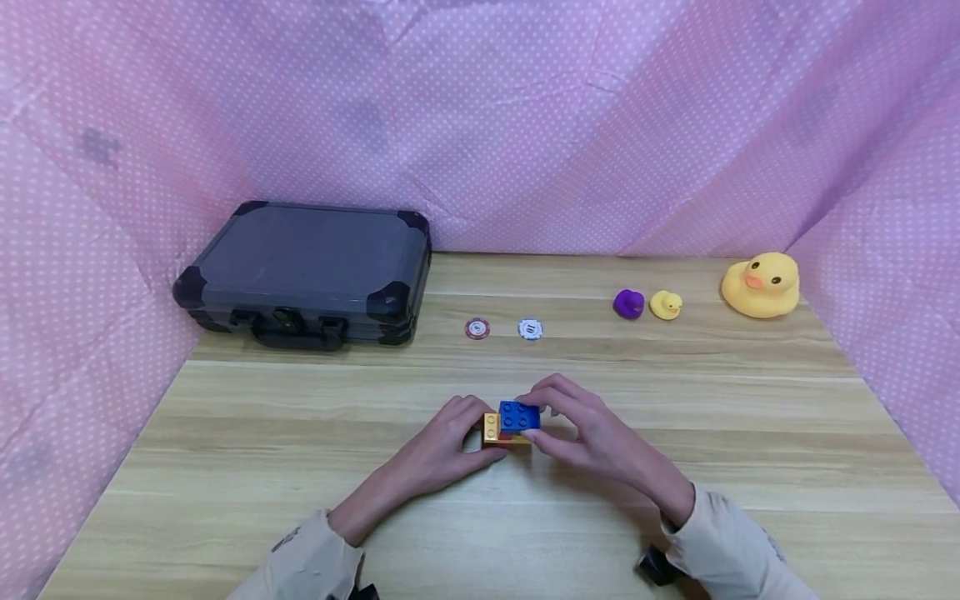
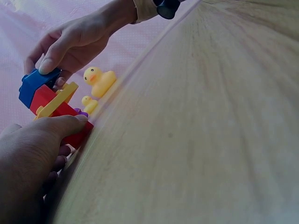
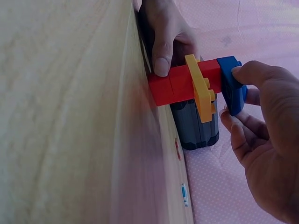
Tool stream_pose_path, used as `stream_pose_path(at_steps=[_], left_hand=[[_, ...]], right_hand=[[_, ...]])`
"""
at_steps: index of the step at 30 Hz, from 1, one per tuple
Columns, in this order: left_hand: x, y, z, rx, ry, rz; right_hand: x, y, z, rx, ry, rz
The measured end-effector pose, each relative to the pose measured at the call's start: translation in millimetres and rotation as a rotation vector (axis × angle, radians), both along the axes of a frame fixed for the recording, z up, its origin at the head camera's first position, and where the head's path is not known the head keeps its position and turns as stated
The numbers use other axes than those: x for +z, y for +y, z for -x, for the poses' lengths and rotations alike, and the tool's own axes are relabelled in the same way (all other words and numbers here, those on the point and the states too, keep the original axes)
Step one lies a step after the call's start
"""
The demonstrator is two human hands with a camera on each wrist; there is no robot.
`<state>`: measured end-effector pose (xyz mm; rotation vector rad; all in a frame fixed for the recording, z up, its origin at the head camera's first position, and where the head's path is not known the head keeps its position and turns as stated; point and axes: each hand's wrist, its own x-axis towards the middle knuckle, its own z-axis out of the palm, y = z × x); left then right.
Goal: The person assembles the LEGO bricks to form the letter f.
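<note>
From the left wrist camera I see my left hand [image 2: 28,163] low in the corner, its thumb pressed against the lowest red brick [image 2: 77,136] of a small stack standing on the wooden surface [image 2: 196,121]. Above that brick sits a thin yellow plate [image 2: 58,99], then another red brick [image 2: 43,96], then a blue brick [image 2: 33,85] on top. My right hand [image 2: 77,39] grips the blue brick. Beyond the stack I see 2 yellow ducks, a large duck [image 2: 99,80] and a small duck [image 2: 88,103], by the pink cloth [image 2: 14,32].

Wooden table [image 1: 675,500] — dark case [image 1: 303,271], two chips [image 1: 477,328], three ducks [image 1: 761,286], brick stack [image 1: 510,423].
</note>
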<state>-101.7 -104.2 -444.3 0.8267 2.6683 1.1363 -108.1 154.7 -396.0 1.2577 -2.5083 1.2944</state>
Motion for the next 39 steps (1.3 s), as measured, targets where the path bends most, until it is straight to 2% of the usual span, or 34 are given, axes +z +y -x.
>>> stream_pose_path(at_steps=[17, 28, 39], left_hand=[[-0.9, 0.2, -0.4, 0.006, 0.012, 0.012], [-1.7, 0.3, -0.8, 0.004, 0.011, -0.010], [-0.5, 0.3, 0.5, -0.011, 0.036, -0.020]], right_hand=[[-0.9, 0.6, 0.6, -0.035, -0.048, -0.039], [-6.0, 13.5, -3.5, -0.103, -0.174, -0.060], [-16.4, 13.9, -4.6, -0.081, -0.243, -0.084]])
